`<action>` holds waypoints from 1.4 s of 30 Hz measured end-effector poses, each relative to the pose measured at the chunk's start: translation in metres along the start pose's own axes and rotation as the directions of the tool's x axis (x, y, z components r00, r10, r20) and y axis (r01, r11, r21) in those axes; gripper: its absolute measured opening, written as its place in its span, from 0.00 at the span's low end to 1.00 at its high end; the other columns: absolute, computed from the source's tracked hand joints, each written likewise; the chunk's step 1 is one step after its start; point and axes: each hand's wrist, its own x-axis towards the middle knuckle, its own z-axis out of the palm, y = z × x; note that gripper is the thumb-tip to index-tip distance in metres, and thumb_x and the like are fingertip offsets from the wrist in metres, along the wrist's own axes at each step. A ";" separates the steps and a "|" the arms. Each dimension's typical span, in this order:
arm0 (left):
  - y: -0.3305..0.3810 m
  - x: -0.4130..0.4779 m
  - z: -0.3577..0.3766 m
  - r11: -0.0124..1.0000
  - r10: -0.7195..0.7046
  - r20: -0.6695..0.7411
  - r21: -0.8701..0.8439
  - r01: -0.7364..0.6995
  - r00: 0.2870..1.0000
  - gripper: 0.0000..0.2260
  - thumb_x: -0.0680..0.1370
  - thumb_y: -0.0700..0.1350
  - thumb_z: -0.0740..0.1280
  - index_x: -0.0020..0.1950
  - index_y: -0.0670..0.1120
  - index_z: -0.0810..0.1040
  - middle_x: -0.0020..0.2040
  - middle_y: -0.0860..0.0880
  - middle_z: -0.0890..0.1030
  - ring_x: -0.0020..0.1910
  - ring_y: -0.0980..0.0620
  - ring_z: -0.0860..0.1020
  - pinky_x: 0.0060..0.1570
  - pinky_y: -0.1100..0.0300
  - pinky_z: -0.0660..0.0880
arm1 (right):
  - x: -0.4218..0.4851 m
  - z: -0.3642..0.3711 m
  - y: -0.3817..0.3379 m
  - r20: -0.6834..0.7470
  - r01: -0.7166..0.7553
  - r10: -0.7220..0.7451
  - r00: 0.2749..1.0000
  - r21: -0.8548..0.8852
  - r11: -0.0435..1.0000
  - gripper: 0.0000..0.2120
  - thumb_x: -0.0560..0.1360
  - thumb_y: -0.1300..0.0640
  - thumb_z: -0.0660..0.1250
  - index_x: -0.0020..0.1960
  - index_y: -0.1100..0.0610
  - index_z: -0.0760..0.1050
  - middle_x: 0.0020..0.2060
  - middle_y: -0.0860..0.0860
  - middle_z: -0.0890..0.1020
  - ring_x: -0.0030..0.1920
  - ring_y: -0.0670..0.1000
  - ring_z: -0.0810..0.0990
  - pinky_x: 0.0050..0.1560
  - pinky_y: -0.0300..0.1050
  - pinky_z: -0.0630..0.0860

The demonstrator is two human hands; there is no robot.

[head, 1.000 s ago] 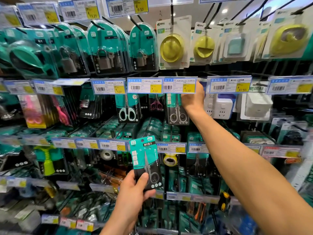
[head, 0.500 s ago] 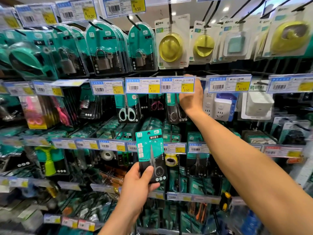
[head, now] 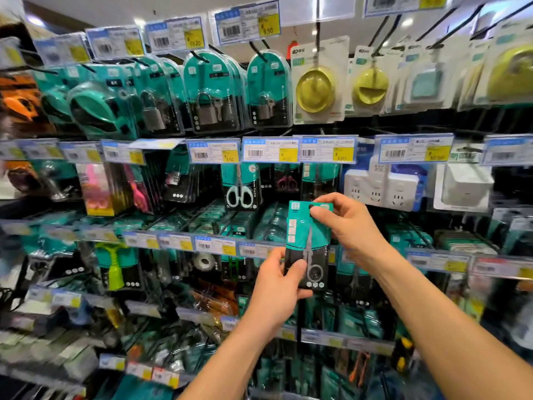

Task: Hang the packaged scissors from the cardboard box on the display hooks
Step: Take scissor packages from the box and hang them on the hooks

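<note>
Scissors pack [head: 309,243]: teal-and-black card, upright, with small grey scissors showing point-up behind the blister. It is held in the air in front of the display rack, below the middle row of price tags [head: 271,151] and lower right of the hung white-handled scissors [head: 239,195].

Left hand [head: 275,288]: grasps the pack's lower black part, with the thumb across the front and the fingers curled behind.

Right hand [head: 353,228]: pinches the pack's top edge beside the hang hole, thumb in front and forefinger over the rim.

Both forearms are bare and come up from the bottom edge of the view.

Rack, behind the pack: rows of teal cards on black hooks [head: 317,36], each row fronted by blue-and-yellow tags.

Upper row: padlocks [head: 207,109] in teal blisters, with yellow round items [head: 315,89] on white cards to their right.

Middle row: pink items [head: 95,194] at left, then dark-carded scissors, then white socket adapters [head: 380,189] at right.

Lower row: a lime-green tool [head: 114,265] at left and a tape roll [head: 205,260] nearer the hands.

The far left and the bottom of the view are blurred, so the goods there cannot be told.
</note>
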 end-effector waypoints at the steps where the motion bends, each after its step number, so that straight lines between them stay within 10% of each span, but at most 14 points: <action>1: 0.000 0.000 0.002 1.000 -0.003 0.005 0.004 0.003 1.000 0.05 0.83 0.40 0.63 0.56 0.49 0.75 0.51 0.48 0.85 0.48 0.53 0.85 0.40 0.59 0.82 | 0.000 -0.002 -0.002 -0.001 -0.015 0.015 1.000 0.014 1.000 0.06 0.77 0.65 0.70 0.45 0.55 0.79 0.36 0.48 0.85 0.36 0.46 0.81 0.37 0.41 0.78; 10: -0.004 0.012 0.005 0.928 0.166 -0.077 0.349 -0.129 0.983 0.06 0.81 0.48 0.67 0.56 0.55 0.74 0.51 0.54 0.82 0.48 0.54 0.81 0.49 0.53 0.81 | 0.008 -0.012 -0.021 -0.054 -0.017 0.019 0.998 0.030 0.999 0.05 0.79 0.64 0.68 0.45 0.57 0.76 0.36 0.49 0.85 0.36 0.46 0.83 0.37 0.41 0.80; 15: -0.006 0.019 -0.003 0.515 0.465 -0.017 0.819 -0.255 0.885 0.18 0.81 0.51 0.64 0.71 0.50 0.69 0.68 0.53 0.71 0.71 0.53 0.64 0.72 0.56 0.63 | 0.035 -0.021 -0.033 -0.181 0.009 -0.004 0.984 0.024 1.000 0.06 0.78 0.63 0.69 0.47 0.53 0.78 0.41 0.52 0.85 0.41 0.52 0.85 0.47 0.56 0.83; 21: -0.013 0.030 -0.009 0.209 0.277 0.117 0.961 -0.179 0.954 0.30 0.83 0.56 0.59 0.81 0.48 0.54 0.81 0.49 0.55 0.81 0.45 0.46 0.80 0.49 0.48 | 0.057 -0.018 -0.042 -0.229 0.076 -0.070 0.971 0.019 0.997 0.07 0.76 0.62 0.72 0.48 0.50 0.80 0.43 0.47 0.85 0.46 0.49 0.83 0.57 0.56 0.79; 32: -0.021 0.031 -0.012 0.177 0.284 0.136 0.965 -0.191 0.949 0.32 0.82 0.58 0.60 0.81 0.49 0.53 0.81 0.50 0.55 0.81 0.45 0.46 0.80 0.48 0.50 | 0.056 -0.016 -0.036 -0.168 0.163 -0.147 0.975 0.083 0.983 0.10 0.77 0.65 0.71 0.51 0.50 0.81 0.44 0.44 0.87 0.48 0.45 0.85 0.49 0.42 0.81; 42: -0.026 0.033 -0.012 0.178 0.309 0.135 0.964 -0.197 0.941 0.32 0.81 0.58 0.61 0.81 0.49 0.52 0.80 0.51 0.56 0.81 0.45 0.46 0.79 0.49 0.50 | 0.067 -0.010 -0.037 -0.222 0.188 -0.173 0.960 0.047 0.981 0.10 0.74 0.64 0.75 0.48 0.49 0.83 0.47 0.47 0.87 0.52 0.50 0.85 0.56 0.51 0.81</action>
